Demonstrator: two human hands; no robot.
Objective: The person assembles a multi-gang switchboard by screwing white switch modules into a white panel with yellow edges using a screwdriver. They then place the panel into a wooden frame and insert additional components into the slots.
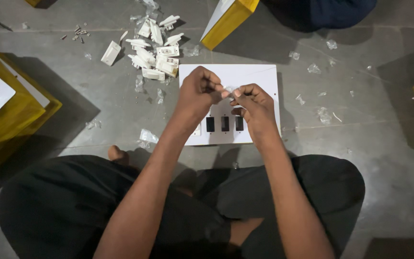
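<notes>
Nearest me were the crossed legs in dark trousers, both forearms running up from them. I saw the left hand and right hand meet fingertip to fingertip, both pinching a small clear plastic wrapper btwn them; whatever was inside was too small to tell. The wrapper hung just above the white switch plate, which lay flat on the grey floor w/ three dark rectangular slots under the wrists. The plate's near edge sat just beside the knees. To the left was a yellow box, w/ bare floor btwn it and the plate. Further out, upper left, lay a heap of white switch parts, close to the plate's far corner. Another yellow box stood just past the far edge. Torn clear scraps dotted the floor right of the plate.
</notes>
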